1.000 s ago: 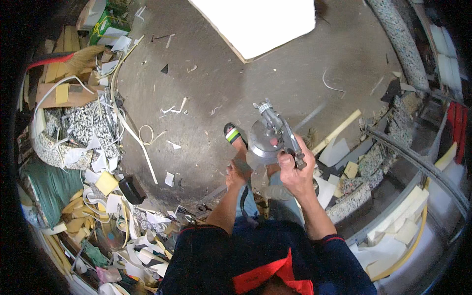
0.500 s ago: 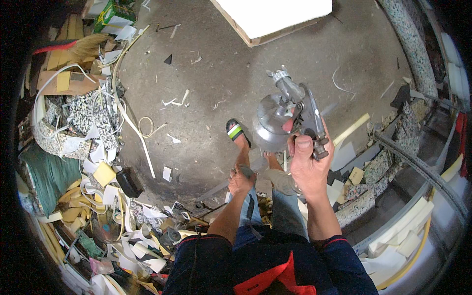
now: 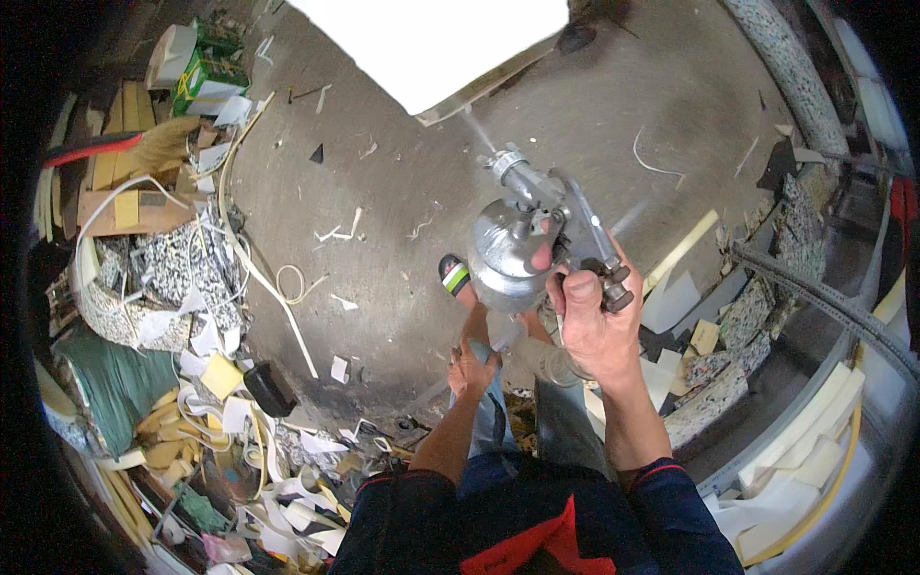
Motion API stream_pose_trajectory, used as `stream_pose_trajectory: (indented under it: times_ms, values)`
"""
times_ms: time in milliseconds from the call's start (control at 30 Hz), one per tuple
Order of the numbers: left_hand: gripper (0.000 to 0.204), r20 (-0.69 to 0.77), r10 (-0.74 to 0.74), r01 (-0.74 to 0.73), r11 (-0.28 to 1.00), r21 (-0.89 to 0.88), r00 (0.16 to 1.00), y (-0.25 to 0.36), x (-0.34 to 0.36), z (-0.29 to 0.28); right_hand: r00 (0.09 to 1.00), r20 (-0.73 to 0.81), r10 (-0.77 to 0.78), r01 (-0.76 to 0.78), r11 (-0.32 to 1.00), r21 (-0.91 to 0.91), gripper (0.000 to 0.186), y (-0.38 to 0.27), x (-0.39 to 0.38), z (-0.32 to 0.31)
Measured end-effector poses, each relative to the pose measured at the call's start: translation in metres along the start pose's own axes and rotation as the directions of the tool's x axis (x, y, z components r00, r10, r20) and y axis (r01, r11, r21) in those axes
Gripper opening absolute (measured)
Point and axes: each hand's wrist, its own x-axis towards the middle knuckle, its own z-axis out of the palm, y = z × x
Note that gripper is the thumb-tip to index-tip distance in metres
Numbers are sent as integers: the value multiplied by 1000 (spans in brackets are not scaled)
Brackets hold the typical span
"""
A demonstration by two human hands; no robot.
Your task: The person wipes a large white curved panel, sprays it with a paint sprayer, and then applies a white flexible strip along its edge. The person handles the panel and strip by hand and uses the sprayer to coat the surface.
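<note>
Head view: right hand (image 3: 602,321) grips the spray gun (image 3: 508,240), ahead of left hand (image 3: 471,372).

Floor: grey floor (image 3: 383,220), littered | left: heaped offcuts (image 3: 220,377) | right: metal rail (image 3: 815,295) | upper right: speckled roll (image 3: 786,72)

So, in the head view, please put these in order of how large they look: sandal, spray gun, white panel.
1. White panel, though the top edge crops it
2. Spray gun, held nearer the camera
3. Sandal
</note>
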Motion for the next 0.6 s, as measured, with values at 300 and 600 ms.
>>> stream_pose_trajectory:
  times_ms: [300,600]
  values:
    - [104,-6,4,-3,998,68,1000,3,2,6,979,-148,-139,126,988,-94,63,5,19,-50]
    - [104,-70,54,-47,994,98,996,-8,5,23,969,-194,-155,127,981,-149,64,18,22,-65]
